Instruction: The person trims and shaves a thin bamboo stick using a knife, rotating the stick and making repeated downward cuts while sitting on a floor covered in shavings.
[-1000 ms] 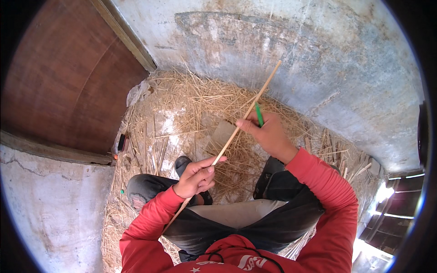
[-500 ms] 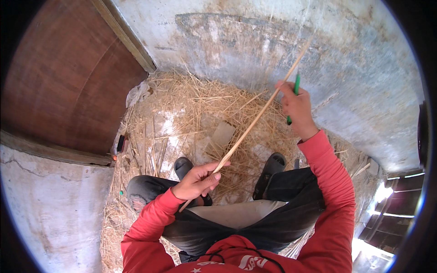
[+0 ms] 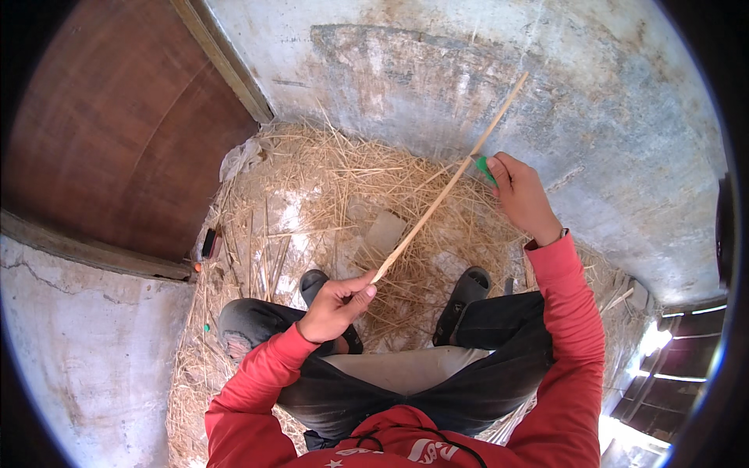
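Observation:
A long, thin pale wooden stick [image 3: 437, 204] slants from near my lap up toward the far wall. My left hand [image 3: 337, 310] is closed around its near end, thumb on top, and the palm hides that tip. Near the stick's upper half is my right hand [image 3: 521, 187], its fingers wrapped round a green-handled knife [image 3: 485, 168]. The knife's small greyish tip meets the side of the stick. Most of the handle is hidden inside the fist.
Loose straw [image 3: 351, 168] litters the floor, with a flat brick-like block [image 3: 384, 232] between my sandalled feet. A weathered wall [image 3: 499, 101] rises ahead and to the right. At left stand a brown door panel [image 3: 117, 132] and, beside the straw, a small black object [image 3: 209, 243].
My right hand has turned and lowered slightly, bringing the green knife against the stick. The stick's end that stuck out below my left hand no longer shows.

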`<act>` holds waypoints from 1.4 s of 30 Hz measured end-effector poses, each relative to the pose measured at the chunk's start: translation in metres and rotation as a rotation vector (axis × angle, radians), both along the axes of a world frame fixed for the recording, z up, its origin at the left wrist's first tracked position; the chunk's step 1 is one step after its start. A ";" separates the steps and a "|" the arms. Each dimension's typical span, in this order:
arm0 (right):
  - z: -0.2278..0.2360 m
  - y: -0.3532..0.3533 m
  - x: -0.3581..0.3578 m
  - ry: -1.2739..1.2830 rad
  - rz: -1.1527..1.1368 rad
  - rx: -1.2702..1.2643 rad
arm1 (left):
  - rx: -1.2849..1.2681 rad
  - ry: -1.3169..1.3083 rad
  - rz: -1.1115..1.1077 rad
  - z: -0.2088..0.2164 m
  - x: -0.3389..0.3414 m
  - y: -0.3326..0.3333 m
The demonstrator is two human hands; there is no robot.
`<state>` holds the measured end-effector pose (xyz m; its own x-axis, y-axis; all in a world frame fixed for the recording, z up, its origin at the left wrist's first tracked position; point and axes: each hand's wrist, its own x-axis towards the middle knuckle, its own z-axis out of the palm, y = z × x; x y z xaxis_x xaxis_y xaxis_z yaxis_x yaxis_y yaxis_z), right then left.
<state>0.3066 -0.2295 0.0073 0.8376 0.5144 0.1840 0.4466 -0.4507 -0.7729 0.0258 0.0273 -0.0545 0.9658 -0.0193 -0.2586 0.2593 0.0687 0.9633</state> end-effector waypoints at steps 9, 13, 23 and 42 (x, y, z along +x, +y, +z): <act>0.002 0.000 -0.002 -0.202 -0.045 -0.146 | 0.097 -0.065 0.009 -0.004 0.002 -0.004; -0.015 0.034 -0.062 -0.257 0.102 -0.292 | 0.071 -0.040 0.070 -0.006 0.005 -0.005; -0.007 0.040 -0.056 -0.165 0.013 -0.219 | 0.112 -0.057 0.109 -0.003 0.004 -0.002; -0.010 0.070 -0.090 -0.310 0.094 -0.115 | 0.175 -0.154 0.181 -0.001 -0.005 0.003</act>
